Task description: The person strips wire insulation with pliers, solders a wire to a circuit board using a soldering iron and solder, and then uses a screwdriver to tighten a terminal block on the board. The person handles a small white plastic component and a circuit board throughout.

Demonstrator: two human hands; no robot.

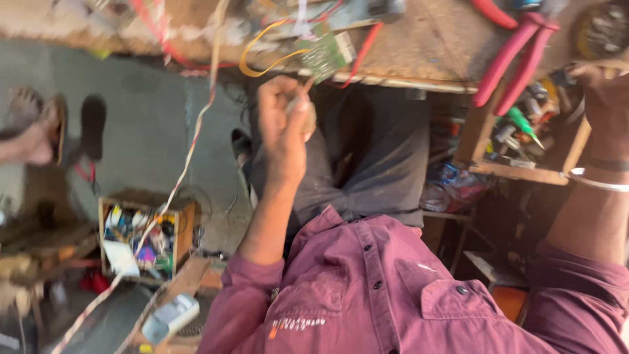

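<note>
My left hand is raised in front of the workbench edge, fingers pinched on a thin stick-like tool whose tip points at a small green circuit board. The board lies at the wooden bench's edge with yellow and red wires looping from it. My right hand is at the far right by the bench's edge, with a metal bangle on its wrist. Its fingers are blurred and partly cut off, so what it grips is unclear. My maroon shirt fills the lower frame.
Red-handled pliers lie on the bench at the upper right. Below them a wooden shelf holds screwdrivers and clutter. A wooden box of small parts stands on the floor at left. Another person's sandalled foot is at far left.
</note>
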